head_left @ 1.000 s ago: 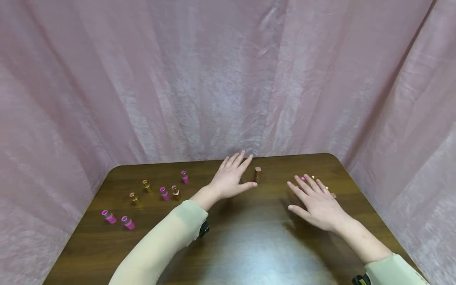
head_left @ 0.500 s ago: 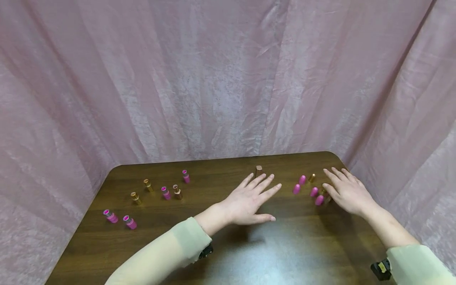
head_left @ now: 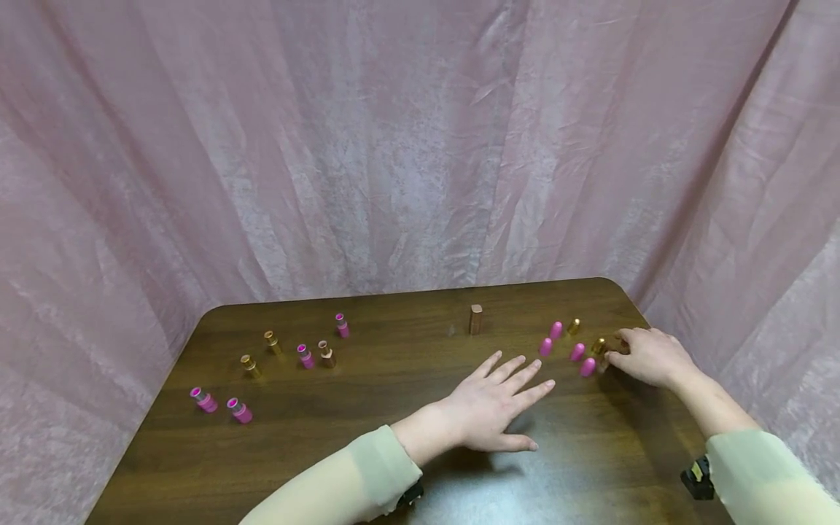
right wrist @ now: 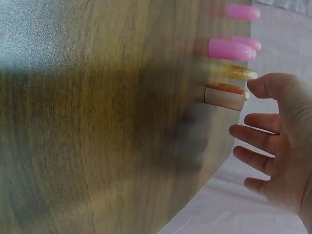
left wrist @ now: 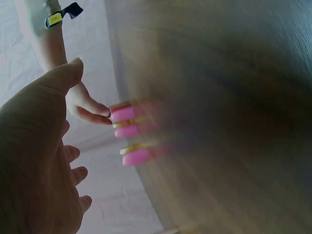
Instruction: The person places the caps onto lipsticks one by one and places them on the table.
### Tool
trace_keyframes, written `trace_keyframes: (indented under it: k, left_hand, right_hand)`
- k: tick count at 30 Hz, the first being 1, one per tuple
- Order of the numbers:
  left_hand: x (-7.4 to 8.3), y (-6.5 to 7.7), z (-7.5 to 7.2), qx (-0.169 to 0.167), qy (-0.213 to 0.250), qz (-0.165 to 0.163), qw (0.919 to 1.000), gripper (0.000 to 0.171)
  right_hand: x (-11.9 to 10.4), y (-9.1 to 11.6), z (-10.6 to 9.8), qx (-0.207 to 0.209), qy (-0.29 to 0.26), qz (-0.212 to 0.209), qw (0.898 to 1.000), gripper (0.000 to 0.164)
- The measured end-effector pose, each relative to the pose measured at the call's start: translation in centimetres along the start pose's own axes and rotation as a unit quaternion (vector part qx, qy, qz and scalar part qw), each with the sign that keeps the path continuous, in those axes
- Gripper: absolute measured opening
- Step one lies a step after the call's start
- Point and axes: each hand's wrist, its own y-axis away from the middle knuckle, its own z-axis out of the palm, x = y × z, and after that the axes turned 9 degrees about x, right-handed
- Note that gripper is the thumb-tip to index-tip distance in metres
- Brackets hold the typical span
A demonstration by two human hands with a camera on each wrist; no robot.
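Note:
My right hand (head_left: 656, 357) is at the right end of the table, its thumb and fingers spread about a rose-gold lipstick cap (right wrist: 224, 98). In the right wrist view a gap shows between the fingers and this cap. Beside it stand gold caps (head_left: 599, 345) and several bullet-shaped pink caps (head_left: 588, 367). My left hand (head_left: 492, 408) hovers palm down over the middle of the table, fingers spread, holding nothing. Behind it a rose-gold lipstick tube (head_left: 475, 320) stands upright.
At the left of the wooden table (head_left: 394, 350) stand several uncapped lipstick tubes: pink ones (head_left: 239, 410), gold ones (head_left: 250, 365) and a rose-gold one (head_left: 327, 354). A pink curtain (head_left: 407, 146) hangs behind the table and along its sides.
The right hand has gone right from over the caps and lowered, fingers bending, to the rose-gold cap. The left hand has come nearer and to the right, away from the standing rose-gold tube.

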Motion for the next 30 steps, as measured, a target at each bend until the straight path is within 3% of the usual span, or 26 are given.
trace_keyframes:
  k: [10,20,30]
  left_hand:
    - [1.9,-0.4,1.2,-0.015,0.009,0.015,0.9997,0.09]
    - [2.4,-0.5,1.9,-0.01,0.021,0.024,0.9994,0.089]
    - [1.4,0.4,1.8,0.004,0.04,0.009,0.9991,0.089]
  right_hand:
    - [0.0,-0.1,0.9,-0.002,-0.015,0.019,1.0,0.031]
    - [0.1,0.0,1.7,0.001,-0.021,0.02,1.0,0.019]
    - [-0.1,0.6,-1.1,0.038,-0.02,0.021,0.999,0.025]
